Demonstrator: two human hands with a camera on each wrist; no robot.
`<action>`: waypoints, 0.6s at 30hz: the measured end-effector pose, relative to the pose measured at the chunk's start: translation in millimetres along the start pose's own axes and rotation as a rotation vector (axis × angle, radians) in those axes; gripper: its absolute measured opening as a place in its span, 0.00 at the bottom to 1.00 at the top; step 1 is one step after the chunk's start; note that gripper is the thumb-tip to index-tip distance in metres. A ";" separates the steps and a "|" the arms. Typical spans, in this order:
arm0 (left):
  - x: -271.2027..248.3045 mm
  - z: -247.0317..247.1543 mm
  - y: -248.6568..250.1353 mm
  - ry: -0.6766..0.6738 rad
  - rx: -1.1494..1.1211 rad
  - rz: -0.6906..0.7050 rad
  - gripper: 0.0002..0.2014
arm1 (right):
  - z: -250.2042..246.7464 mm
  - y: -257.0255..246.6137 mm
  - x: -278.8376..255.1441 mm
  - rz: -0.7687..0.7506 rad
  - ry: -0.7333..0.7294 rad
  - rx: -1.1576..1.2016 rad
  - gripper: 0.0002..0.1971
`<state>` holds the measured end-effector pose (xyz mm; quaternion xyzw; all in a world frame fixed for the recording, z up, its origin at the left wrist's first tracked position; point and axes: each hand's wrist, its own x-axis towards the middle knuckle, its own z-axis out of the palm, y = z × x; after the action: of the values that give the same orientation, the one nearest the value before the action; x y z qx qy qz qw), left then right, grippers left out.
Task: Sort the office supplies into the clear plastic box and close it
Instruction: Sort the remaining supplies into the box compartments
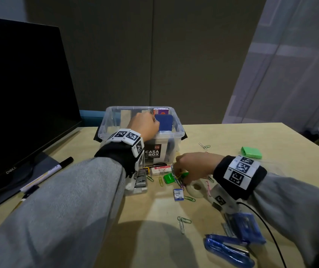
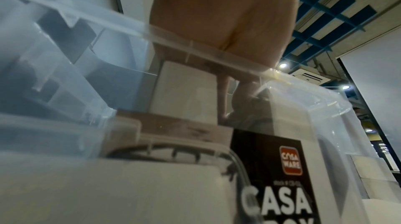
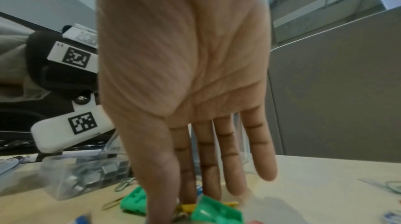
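The clear plastic box stands open on the tabletop, its long axis running away from the person and its "CASA BOX" label facing them. Inside it, toward the far right corner, a dark blue flat item stands upright, with an orange and white packet behind it.

The left hand reaches over the box's near rim into the interior, fingers bent downward; whether its grip holds anything cannot be told.

Just in front of the box, the right hand comes down on a cluster of small items, its fingers extended and its fingertips pinching a bunch of coloured paper clips beside a green plastic piece. A white tape roll lies just under that hand.

Also in front of the box lie an eraser and a clear case of staples. Loose paper clips are scattered nearer the person, where blue scissors point left and away. A green sharpener sits well right of the box, and a black marker lies left of it, pointing toward the Dell monitor.
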<state>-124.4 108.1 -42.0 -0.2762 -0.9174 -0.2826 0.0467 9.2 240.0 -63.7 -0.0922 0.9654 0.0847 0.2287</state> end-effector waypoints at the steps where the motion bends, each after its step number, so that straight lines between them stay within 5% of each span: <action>1: -0.6 -0.2 -0.4 0.003 0.007 0.001 0.13 | -0.2 -1.5 1.8 0.019 -0.001 -0.014 0.20; 7: -4.0 0.0 -0.1 0.025 0.002 0.008 0.12 | 3.3 -9.1 8.7 0.110 0.017 -0.020 0.19; 18: -32.4 -6.8 -3.7 0.212 -0.146 0.214 0.09 | -2.6 -9.1 9.9 0.045 -0.053 0.104 0.17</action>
<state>-99.6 86.3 -46.0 -0.3438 -0.8497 -0.3693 0.1530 1.3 229.3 -67.1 -0.0561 0.9639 0.0418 0.2569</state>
